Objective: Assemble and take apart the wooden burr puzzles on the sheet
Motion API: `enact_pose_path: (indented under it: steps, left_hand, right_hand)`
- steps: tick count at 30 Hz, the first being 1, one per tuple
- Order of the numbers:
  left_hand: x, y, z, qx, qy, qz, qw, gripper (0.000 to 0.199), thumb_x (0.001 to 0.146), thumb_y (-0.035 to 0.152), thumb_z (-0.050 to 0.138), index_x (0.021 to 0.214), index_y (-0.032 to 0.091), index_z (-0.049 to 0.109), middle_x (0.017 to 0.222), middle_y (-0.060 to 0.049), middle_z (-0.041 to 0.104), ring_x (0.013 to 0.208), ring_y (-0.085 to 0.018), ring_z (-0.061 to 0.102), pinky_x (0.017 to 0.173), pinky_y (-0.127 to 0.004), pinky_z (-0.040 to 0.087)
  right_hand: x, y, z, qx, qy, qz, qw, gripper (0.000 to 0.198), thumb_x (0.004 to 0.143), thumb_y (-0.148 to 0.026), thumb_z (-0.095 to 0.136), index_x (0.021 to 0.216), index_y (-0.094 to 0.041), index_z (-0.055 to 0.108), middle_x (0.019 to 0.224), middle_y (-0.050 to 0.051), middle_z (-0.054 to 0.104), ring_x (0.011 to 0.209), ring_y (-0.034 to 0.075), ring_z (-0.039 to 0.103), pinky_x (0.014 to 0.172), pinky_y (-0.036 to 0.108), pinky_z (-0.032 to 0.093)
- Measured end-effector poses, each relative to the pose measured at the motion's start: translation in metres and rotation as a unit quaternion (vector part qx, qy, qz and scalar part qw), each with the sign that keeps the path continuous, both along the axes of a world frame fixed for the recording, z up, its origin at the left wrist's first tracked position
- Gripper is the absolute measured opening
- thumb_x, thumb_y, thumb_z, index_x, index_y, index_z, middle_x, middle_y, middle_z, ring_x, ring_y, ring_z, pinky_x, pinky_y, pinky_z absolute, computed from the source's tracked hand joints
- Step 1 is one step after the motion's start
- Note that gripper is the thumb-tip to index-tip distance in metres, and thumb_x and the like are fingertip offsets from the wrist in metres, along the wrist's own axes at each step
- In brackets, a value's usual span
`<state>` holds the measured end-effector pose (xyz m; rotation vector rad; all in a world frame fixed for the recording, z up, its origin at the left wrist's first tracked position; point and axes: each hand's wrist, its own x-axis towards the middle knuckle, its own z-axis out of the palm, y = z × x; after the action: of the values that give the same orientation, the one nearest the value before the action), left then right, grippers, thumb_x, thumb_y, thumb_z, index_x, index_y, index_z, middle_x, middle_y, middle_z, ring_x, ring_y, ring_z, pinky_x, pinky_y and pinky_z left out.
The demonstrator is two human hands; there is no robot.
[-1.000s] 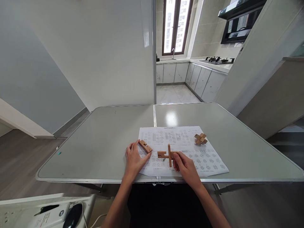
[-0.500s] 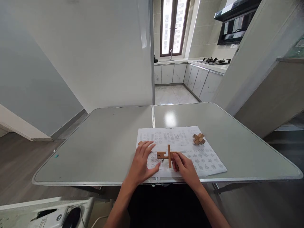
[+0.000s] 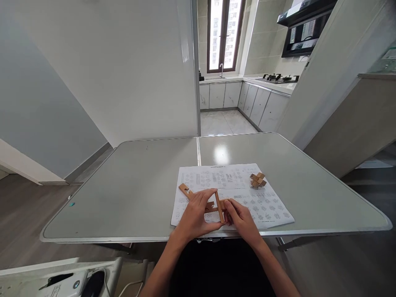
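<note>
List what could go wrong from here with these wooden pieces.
The bar, pinched near its ends by the left hand, might slip or twist against the notched piece in the right hand.

The left hand partly hides the loose piece and could nudge it.

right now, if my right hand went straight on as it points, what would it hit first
Probably the stick, just ahead of your right hand and crossing the block it holds; then your left hand. Depth is unclear, so hand and stick may already touch.
</note>
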<state>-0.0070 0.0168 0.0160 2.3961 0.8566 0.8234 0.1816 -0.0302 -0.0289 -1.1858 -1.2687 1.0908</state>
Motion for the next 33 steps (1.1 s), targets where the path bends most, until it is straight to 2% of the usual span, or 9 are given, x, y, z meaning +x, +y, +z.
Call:
enact_pose_path:
  steps: [4, 12, 18, 22, 26, 29, 33]
  left_hand:
    - [-0.005, -0.001, 0.003, 0.013, -0.008, 0.029, 0.999, 0.087, 0.073, 0.029, 0.087, 0.148, 0.031, 0.044, 0.141, -0.011, 0.061, 0.133, -0.036, 0.058, 0.111, -0.054, 0.047]
    - [-0.017, -0.003, 0.009, 0.05, -0.011, 0.04, 0.998, 0.084, 0.069, 0.031, 0.088, 0.143, 0.03, 0.048, 0.135, -0.009, 0.065, 0.127, -0.034, 0.061, 0.111, -0.05, 0.046]
    - [-0.057, 0.001, 0.006, 0.052, 0.013, 0.122, 0.991, 0.082, 0.069, 0.033, 0.088, 0.141, 0.03, 0.05, 0.136, -0.009, 0.065, 0.126, -0.036, 0.061, 0.107, -0.049, 0.049]
    - [-0.083, 0.01, -0.003, 0.054, 0.072, 0.208, 0.974, 0.077, 0.078, 0.042, 0.083, 0.144, 0.027, 0.047, 0.138, -0.011, 0.064, 0.125, -0.035, 0.061, 0.107, -0.051, 0.048]
    - [-0.09, 0.019, -0.013, 0.07, 0.122, 0.249, 0.958, 0.077, 0.078, 0.047, 0.082, 0.144, 0.025, 0.049, 0.136, -0.012, 0.065, 0.124, -0.037, 0.06, 0.107, -0.053, 0.046]
    - [-0.087, 0.023, -0.017, 0.07, 0.14, 0.267, 0.951, 0.074, 0.077, 0.05, 0.082, 0.14, 0.025, 0.053, 0.133, -0.012, 0.066, 0.122, -0.038, 0.06, 0.105, -0.053, 0.045]
    - [-0.082, 0.024, -0.017, 0.062, 0.156, 0.284, 0.944, 0.065, 0.077, 0.05, 0.081, 0.132, 0.026, 0.057, 0.128, -0.011, 0.068, 0.119, -0.037, 0.06, 0.104, -0.053, 0.044]
  right_hand:
    - [0.001, 0.0, -0.001, -0.005, 0.005, -0.005, 1.0, 0.049, 0.102, -0.065, 0.047, 0.075, -0.025, 0.052, 0.057, -0.003, 0.054, 0.053, 0.017, 0.05, 0.057, 0.03, 0.045]
    - [0.005, -0.001, -0.002, -0.007, 0.002, -0.02, 1.0, 0.05, 0.102, -0.066, 0.048, 0.076, -0.023, 0.058, 0.051, -0.004, 0.05, 0.049, 0.016, 0.047, 0.055, 0.03, 0.042]
    - [0.012, -0.001, 0.003, -0.013, 0.032, -0.081, 0.996, 0.051, 0.103, -0.064, 0.046, 0.072, -0.024, 0.05, 0.056, -0.004, 0.048, 0.052, 0.015, 0.045, 0.055, 0.029, 0.042]
    - [0.011, 0.006, 0.014, 0.004, -0.011, -0.069, 0.998, 0.05, 0.102, -0.065, 0.048, 0.074, -0.024, 0.056, 0.065, -0.001, 0.056, 0.057, 0.016, 0.05, 0.057, 0.029, 0.045]
    - [0.005, 0.022, 0.024, 0.012, -0.032, -0.05, 0.998, 0.048, 0.1, -0.066, 0.05, 0.087, -0.023, 0.066, 0.078, 0.004, 0.07, 0.06, 0.017, 0.06, 0.056, 0.03, 0.049]
    - [-0.003, 0.036, 0.026, 0.017, -0.037, -0.031, 0.999, 0.046, 0.099, -0.067, 0.051, 0.094, -0.022, 0.063, 0.086, 0.007, 0.077, 0.063, 0.019, 0.069, 0.054, 0.029, 0.051]
    - [-0.014, 0.053, 0.023, 0.006, -0.106, -0.032, 0.994, 0.034, 0.102, -0.057, 0.049, 0.097, -0.023, 0.053, 0.09, 0.008, 0.08, 0.067, 0.021, 0.074, 0.057, 0.029, 0.052]
